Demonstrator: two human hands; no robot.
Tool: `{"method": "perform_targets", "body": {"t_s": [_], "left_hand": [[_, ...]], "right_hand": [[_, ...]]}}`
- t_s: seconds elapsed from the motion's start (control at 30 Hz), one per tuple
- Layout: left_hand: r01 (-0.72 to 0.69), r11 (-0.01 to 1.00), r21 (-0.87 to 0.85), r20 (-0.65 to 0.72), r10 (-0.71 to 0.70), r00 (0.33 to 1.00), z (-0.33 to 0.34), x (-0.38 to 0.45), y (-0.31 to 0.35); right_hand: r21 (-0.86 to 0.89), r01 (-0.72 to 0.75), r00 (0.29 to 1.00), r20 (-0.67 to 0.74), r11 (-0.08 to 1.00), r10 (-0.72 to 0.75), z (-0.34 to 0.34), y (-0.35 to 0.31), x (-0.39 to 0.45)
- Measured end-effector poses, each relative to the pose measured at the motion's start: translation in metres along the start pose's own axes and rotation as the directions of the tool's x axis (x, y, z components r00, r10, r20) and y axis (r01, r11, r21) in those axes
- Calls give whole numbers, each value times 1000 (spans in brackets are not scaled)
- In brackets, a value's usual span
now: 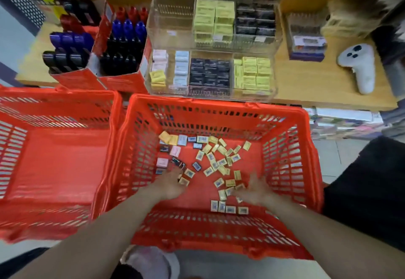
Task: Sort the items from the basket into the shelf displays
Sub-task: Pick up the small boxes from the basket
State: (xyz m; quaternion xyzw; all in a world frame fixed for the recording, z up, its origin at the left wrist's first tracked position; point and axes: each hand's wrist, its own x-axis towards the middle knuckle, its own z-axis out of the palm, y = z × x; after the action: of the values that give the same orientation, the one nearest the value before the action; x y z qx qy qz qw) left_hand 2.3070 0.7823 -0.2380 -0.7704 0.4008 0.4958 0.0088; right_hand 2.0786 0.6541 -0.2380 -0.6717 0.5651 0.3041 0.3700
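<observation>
Many small boxes [217, 160] beneath both hands' fingers [175, 174]

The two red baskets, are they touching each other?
Touching. The head view shows the rim of the left basket pressed against the rim of the right basket, which holds the small boxes, with no floor visible between them.
</observation>
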Motion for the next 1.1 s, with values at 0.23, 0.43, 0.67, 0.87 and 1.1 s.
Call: {"method": "perform_targets", "body": {"t_s": [0.23,0.43,0.67,0.87,1.1], "left_hand": [[55,981,-186,-85,-72,994,22,39,-16],[-18,960,-279,-194,-38,980,19,52,-15],[-13,927,-375,-164,-53,985,31,52,-2],[-42,879,-474,-153,-36,988,41,50,11],[59,736,-674,-78,-151,986,45,54,17]], "right_hand": [[81,-154,977,-136,985,164,59,-21,39],[-196,79,937,-319,977,-140,65,-39,66],[-296,325,869,-282,898,-407,42,-10,84],[-369,391,853,-200,843,-483,41,-13,81],[-412,452,827,-139,791,-545,49,-19,81]]}}
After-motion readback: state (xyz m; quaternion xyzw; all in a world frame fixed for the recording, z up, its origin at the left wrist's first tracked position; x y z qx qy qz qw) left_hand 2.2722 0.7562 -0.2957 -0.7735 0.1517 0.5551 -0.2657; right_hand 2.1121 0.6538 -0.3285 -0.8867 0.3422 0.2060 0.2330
